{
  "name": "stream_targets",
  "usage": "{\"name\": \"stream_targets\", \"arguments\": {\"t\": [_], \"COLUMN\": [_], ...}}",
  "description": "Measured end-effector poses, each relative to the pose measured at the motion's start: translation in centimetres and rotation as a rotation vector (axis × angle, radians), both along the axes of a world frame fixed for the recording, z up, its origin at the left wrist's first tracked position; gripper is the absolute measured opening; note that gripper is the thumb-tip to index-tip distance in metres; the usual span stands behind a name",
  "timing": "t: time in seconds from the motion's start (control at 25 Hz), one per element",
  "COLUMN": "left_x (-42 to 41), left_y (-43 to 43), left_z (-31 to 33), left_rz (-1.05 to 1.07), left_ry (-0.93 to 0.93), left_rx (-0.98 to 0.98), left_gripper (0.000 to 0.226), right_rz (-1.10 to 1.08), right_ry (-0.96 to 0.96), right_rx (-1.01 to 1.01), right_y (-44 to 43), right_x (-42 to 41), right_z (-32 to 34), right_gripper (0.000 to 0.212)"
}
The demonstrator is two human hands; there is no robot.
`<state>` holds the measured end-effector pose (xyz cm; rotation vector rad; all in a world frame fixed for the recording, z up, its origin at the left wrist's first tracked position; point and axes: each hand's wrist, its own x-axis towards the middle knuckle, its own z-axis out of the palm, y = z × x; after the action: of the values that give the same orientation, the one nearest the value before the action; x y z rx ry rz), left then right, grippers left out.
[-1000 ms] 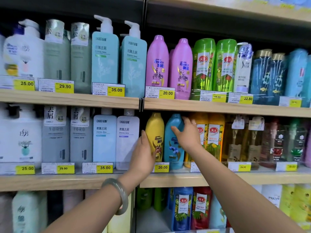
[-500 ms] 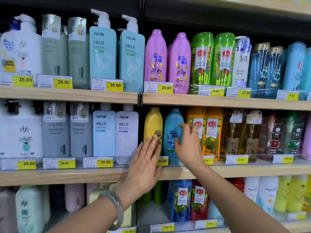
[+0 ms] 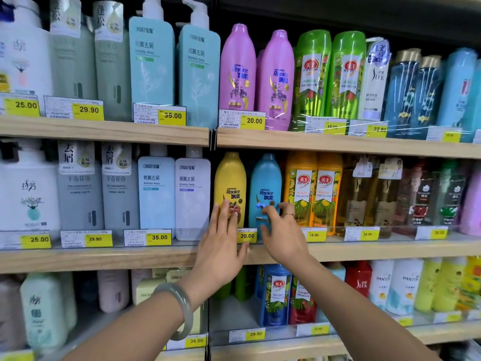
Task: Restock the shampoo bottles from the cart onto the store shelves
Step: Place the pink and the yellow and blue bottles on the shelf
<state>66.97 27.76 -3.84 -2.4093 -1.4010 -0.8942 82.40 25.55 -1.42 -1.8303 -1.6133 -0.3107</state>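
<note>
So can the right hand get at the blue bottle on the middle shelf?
Probably yes. The right hand is directly in front of the blue bottle, fingertips at its lower front, with nothing between. The low clear rail along the shelf edge only covers the bottle's base.

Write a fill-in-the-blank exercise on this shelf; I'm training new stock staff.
The yellow bottle stands to the ____ of the blue bottle.
The price tag between the left hand and the right hand reads ____.
The left hand's wrist bears a bracelet; the right hand bears a ____.
Missing: left; 20.00; ring.
</note>
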Motion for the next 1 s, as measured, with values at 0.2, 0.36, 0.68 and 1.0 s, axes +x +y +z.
{"name": "stream_targets", "arguments": {"t": [0.2,0.36,0.68,1.0], "left_x": [0.1,0.0,0.9,2.1], "left_y": [-0.3,-0.5,-0.7,-0.1], "left_z": [0.2,0.3,1.2,2.2], "left_rz": [0.031,0.101,0.119,0.179], "left_ry": [0.003,0.058,0.11,0.186], "left_rx": [-0.01,0.057,-0.035,-0.163], "left_gripper": [0.066,0.058,0.062,0.073], "right_rz": [-0.014,-0.03,-0.043,-0.016], "right_ry": [-0.057,-0.198,-0.228,-0.152], "right_rx": [-0.045,-0.024,-0.119,-0.184], "right_y": [-0.1,-0.2,0.2,1.2], "right_x": [0.0,-0.4,-0.8,-1.0], "right_z": [0.0,0.2,0.6,1.2], "right_gripper": [0.032,0.035,0.038,0.039]}}
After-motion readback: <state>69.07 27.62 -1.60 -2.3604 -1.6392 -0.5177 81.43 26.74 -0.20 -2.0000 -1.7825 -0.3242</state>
